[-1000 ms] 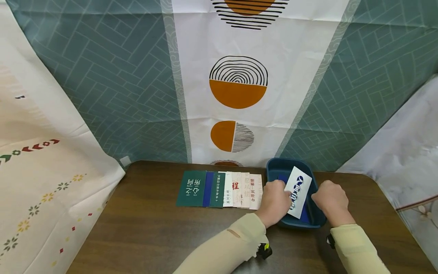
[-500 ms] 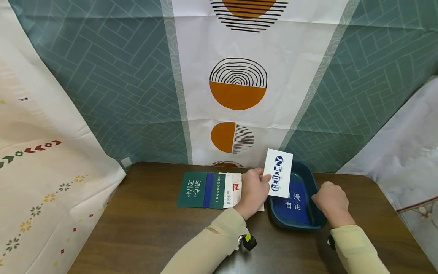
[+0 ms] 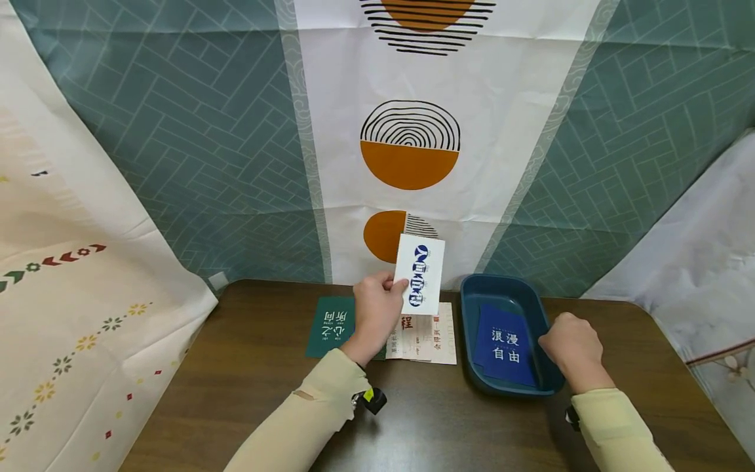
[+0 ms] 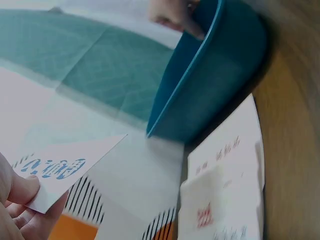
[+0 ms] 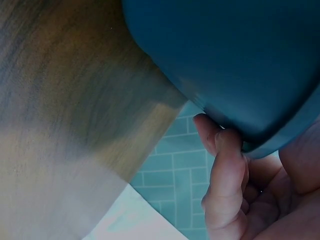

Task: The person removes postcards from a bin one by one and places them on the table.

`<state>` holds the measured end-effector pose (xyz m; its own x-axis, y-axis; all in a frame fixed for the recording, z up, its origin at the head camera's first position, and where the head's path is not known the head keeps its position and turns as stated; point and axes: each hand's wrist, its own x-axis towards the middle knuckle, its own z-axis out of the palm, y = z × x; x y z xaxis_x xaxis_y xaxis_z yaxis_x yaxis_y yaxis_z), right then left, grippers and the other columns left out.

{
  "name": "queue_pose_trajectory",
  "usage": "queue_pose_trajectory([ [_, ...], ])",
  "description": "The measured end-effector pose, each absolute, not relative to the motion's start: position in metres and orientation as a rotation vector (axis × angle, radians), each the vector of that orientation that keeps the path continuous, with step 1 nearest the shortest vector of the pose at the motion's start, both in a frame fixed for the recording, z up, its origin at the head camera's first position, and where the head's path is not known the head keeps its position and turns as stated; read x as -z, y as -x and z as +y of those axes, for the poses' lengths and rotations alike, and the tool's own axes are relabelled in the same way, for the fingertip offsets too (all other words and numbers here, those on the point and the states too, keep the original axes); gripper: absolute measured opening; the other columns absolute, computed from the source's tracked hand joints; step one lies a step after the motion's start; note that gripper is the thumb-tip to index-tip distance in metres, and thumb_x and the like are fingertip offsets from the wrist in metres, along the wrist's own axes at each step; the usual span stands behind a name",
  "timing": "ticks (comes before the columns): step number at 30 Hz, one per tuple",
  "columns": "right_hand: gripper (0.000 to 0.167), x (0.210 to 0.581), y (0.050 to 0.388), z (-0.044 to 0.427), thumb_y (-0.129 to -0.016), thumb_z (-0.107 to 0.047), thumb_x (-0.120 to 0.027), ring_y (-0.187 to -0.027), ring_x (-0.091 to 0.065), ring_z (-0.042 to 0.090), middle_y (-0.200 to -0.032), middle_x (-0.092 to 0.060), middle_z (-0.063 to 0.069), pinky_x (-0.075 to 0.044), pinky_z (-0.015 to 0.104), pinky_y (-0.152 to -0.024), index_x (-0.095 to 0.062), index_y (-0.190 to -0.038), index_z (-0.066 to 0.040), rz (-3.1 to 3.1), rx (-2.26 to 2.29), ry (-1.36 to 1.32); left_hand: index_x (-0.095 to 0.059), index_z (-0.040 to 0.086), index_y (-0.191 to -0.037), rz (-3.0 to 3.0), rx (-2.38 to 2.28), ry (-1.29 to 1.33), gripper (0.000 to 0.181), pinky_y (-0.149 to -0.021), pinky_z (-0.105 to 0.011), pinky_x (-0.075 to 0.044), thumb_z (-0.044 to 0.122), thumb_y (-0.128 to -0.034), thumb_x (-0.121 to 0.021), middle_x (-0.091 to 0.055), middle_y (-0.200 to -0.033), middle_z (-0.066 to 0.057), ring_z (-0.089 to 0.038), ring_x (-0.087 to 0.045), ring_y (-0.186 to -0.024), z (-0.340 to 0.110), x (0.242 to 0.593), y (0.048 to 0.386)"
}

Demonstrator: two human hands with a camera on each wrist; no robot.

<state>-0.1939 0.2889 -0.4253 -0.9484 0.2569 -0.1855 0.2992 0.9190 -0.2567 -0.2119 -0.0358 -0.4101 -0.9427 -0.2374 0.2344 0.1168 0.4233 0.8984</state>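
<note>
My left hand [image 3: 376,313] pinches a white card [image 3: 422,278] with blue lettering between thumb and fingers, raised above a row of overlapping cards. In the left wrist view the thumb [image 4: 25,189] lies on the card's printed face. The row on the table shows a green card [image 3: 328,322] at its left end and cream cards [image 3: 438,344] at its right; my hand and forearm hide its middle. My right hand [image 3: 573,347] grips the right rim of a dark blue plastic bin [image 3: 512,295], its fingers [image 5: 227,172] curled against the outside. Blue cards [image 3: 507,351] with white characters lie in the bin.
The brown wooden table [image 3: 236,400] ends at the back against a hanging teal and white cloth [image 3: 248,164]. A cream patterned cloth [image 3: 88,328] hangs at the left, and a pale cloth [image 3: 696,262] at the right.
My left hand has lifted the white card out of the bin and carried it left, over the row of cards. The blue cards in the bin are uncovered. The right hand stays put.
</note>
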Motion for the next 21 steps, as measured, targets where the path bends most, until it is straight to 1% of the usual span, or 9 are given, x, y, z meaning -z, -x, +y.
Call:
queue_pose_trajectory([
  [3,0.029,0.426,0.193,0.289,-0.079,-0.018,-0.062,-0.062,-0.055,0.031,-0.08,-0.059,0.026,-0.047,0.041,-0.046,-0.059,-0.091,0.009,2.925,0.433,-0.426,-0.071,0.007,-0.099,-2.339,1.494,-0.136,0.023,-0.05,-0.022,-0.05,0.024,-0.0841,-0.07,-0.07,-0.078,-0.003,-0.01,-0.066,-0.061,-0.054,0.407,0.213],
  [6,0.029,0.427,0.193,0.289,-0.079,-0.018,-0.061,-0.062,-0.055,0.032,-0.08,-0.059,0.026,-0.047,0.041,-0.046,-0.059,-0.091,0.009,2.937,0.43,-0.423,-0.072,0.007,-0.097,-2.313,1.44,-0.15,0.022,-0.05,-0.023,-0.051,0.023,-0.0824,-0.072,-0.071,-0.078,-0.004,-0.011,-0.066,-0.061,-0.07,0.407,0.213],
  [11,0.03,0.429,0.195,0.29,-0.079,-0.019,-0.062,-0.062,-0.056,0.032,-0.081,-0.06,0.027,-0.047,0.041,-0.045,-0.059,-0.09,0.009,2.939,0.434,-0.423,-0.073,0.008,-0.088,-2.298,1.296,-0.16,0.018,-0.049,-0.025,-0.048,0.023,-0.0786,-0.075,-0.07,-0.072,-0.003,-0.012,-0.062,-0.057,-0.094,0.412,0.213],
  [13,0.031,0.43,0.195,0.291,-0.079,-0.019,-0.062,-0.062,-0.056,0.032,-0.081,-0.06,0.027,-0.047,0.041,-0.045,-0.059,-0.091,0.009,2.939,0.435,-0.423,-0.073,0.008,-0.087,-2.305,1.262,-0.176,0.017,-0.049,-0.025,-0.048,0.023,-0.0779,-0.076,-0.069,-0.071,-0.003,-0.012,-0.061,-0.057,-0.103,0.417,0.212],
  [21,0.032,0.431,0.195,0.292,-0.08,-0.019,-0.062,-0.063,-0.056,0.032,-0.083,-0.06,0.028,-0.047,0.042,-0.046,-0.058,-0.093,0.01,2.943,0.433,-0.423,-0.073,0.007,-0.093,-2.342,1.238,-0.277,0.024,-0.05,-0.025,-0.051,0.025,-0.0778,-0.076,-0.07,-0.078,-0.005,-0.014,-0.063,-0.06,-0.147,0.435,0.206],
])
